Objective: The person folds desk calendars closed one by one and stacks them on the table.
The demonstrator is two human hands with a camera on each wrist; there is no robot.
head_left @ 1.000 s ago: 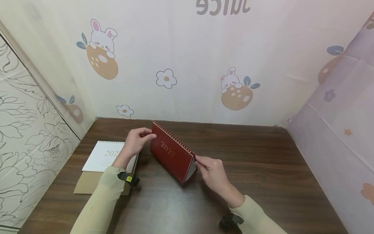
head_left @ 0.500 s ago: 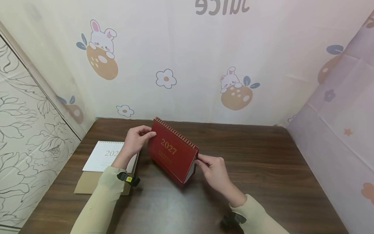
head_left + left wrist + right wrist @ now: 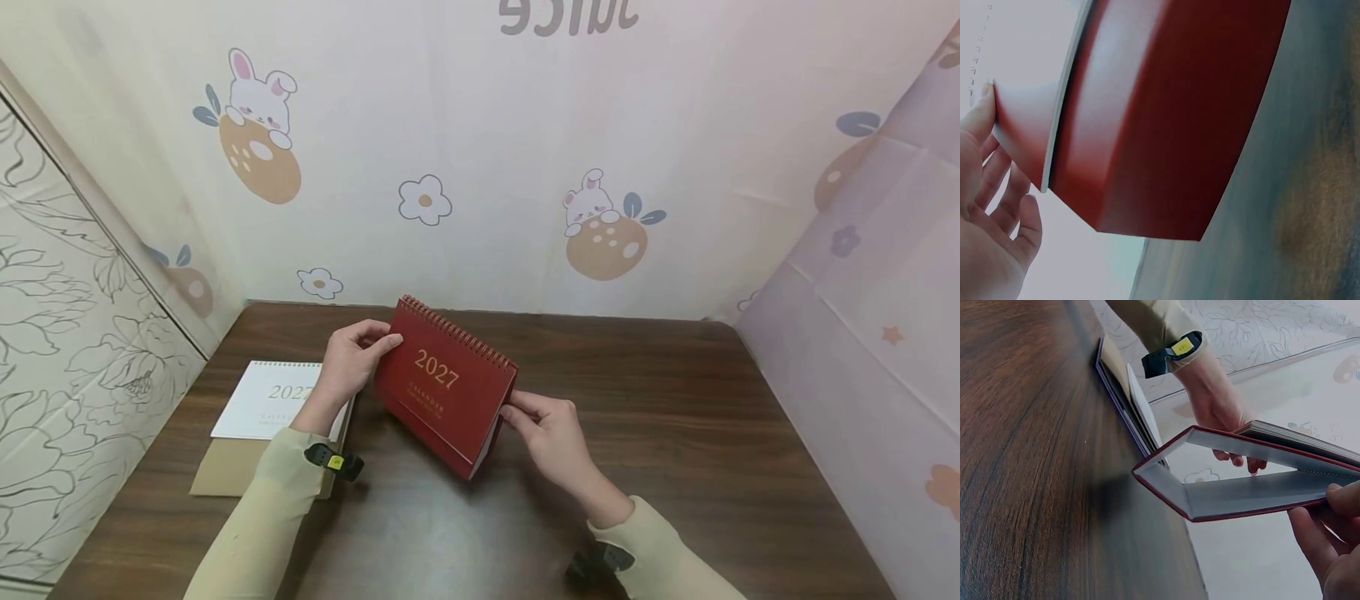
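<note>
A red 2027 desk calendar point(image 3: 442, 379) with a spiral-bound top edge slants across the middle of the head view, its front cover tilted up toward me. My left hand point(image 3: 351, 362) pinches its upper left edge, thumb on the cover. At the opposite end my right hand point(image 3: 551, 437) pinches the upper right side between thumb and fingers. Seen end-on in the right wrist view, the calendar's folded stand point(image 3: 1241, 495) is spread into a hollow shape with a pale inside. Its red base point(image 3: 1166, 125) fills much of the left wrist view.
To the left, a white desk calendar point(image 3: 270, 400) on a tan stand point(image 3: 225, 468) sits on the dark wood table point(image 3: 660, 400), partly covered by my left forearm. A patterned curtain point(image 3: 495, 150) hangs behind the table's back edge.
The red calendar's top edge has risen and its cover has tipped back, so more of the gold lettering shows. Both hands keep their hold with little movement. The white calendar stays put.
</note>
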